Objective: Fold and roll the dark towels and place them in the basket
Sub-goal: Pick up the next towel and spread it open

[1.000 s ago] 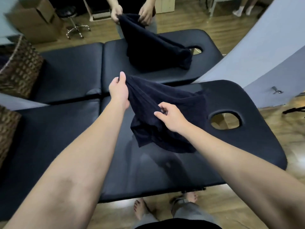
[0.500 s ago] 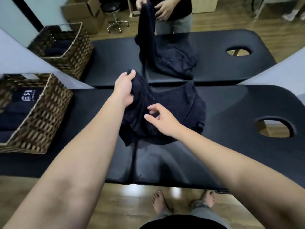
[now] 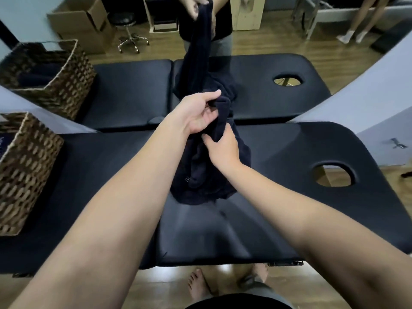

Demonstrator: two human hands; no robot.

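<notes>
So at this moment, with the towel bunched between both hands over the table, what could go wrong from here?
The dark towel hangs crumpled from the left hand and right hand, which grip it close together, so no edge is spread; a fold started now would likely come out uneven. Its lower part drags on the massage table, which could twist it further. The basket sits at the table's left end, so a loose roll might unravel on the way.

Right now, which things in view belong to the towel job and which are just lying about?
Job:
- dark towel, bunched, gripped by left hand and right hand
- near wicker basket
- massage table under the towel

Lying about:
- cardboard box
- rolling stool
- far wicker basket
- second person's towel
</notes>
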